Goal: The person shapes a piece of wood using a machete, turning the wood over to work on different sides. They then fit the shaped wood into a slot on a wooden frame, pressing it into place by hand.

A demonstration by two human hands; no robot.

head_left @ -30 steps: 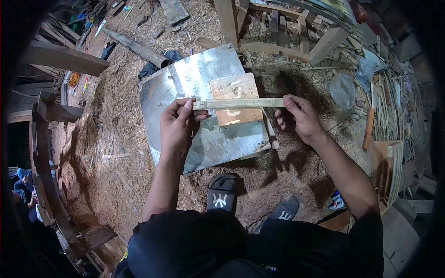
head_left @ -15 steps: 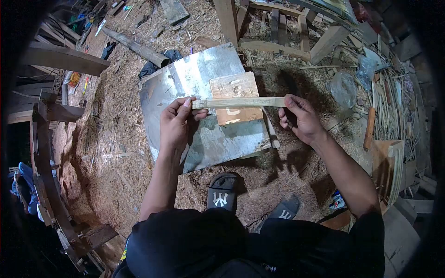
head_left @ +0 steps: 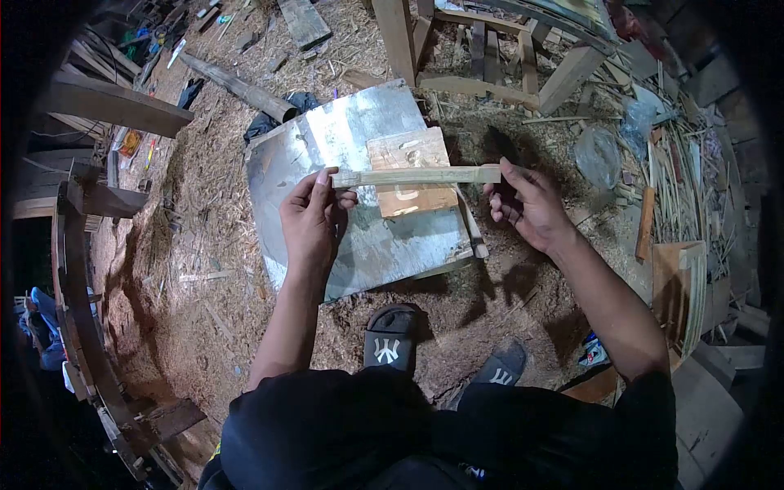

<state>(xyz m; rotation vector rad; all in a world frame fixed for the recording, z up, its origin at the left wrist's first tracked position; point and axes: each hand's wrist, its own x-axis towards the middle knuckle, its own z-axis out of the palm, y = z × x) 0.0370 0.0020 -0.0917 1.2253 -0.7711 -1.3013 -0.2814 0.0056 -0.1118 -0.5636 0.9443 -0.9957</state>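
Observation:
A pale, slightly curved wooden strip [head_left: 416, 175] spans the gap between my two hands, held level in the air. My left hand [head_left: 314, 208] pinches its left end, thumb on top. The right end sits between the thumb and fingers of my right hand [head_left: 527, 200]. Beneath the strip lies a carved wooden block [head_left: 408, 151] with oval hollows, partly covered by the strip. That block rests on a worn grey-white board [head_left: 351, 245] on the ground.
Wood shavings cover the ground [head_left: 204, 245]. A round pole [head_left: 237, 86] lies beyond the board. Wooden frames stand at the back [head_left: 482, 86] and left [head_left: 77, 286]. Thin sticks [head_left: 682, 171] and a clear plastic bag [head_left: 598, 155] lie on the right. Slippers [head_left: 390, 339] show below.
The strip and both hands have shifted slightly left, and the strip's visible face has turned a little. Both hands still grip its ends.

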